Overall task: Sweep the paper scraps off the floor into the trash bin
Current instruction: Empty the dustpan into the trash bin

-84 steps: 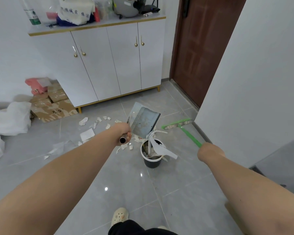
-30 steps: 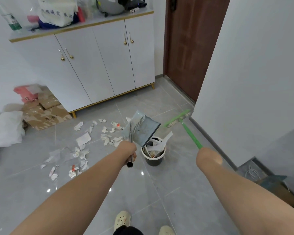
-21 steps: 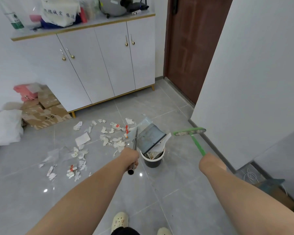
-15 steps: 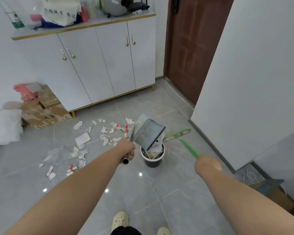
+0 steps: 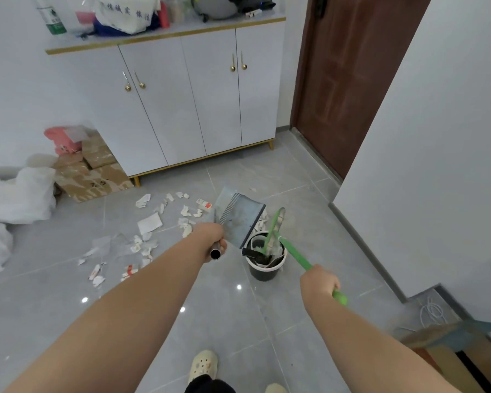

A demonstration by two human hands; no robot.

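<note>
- Dustpan point(image 5: 240, 215) tilted over bin point(image 5: 264, 269), handle gripped by left hand point(image 5: 213, 239), fingers point(image 5: 224, 245) curled.
- Broom point(image 5: 294, 252) gripped likewise by right hand point(image 5: 319, 282), head in bin.
- Scraps point(image 5: 150, 222) strewn on floor point(image 5: 238, 321).

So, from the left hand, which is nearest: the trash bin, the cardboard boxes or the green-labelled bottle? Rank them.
1. Trash bin, on the floor just right of the left hand.
2. Cardboard boxes, farther left, beside the cabinet.
3. Green-labelled bottle, on the cabinet top, far left.
</note>
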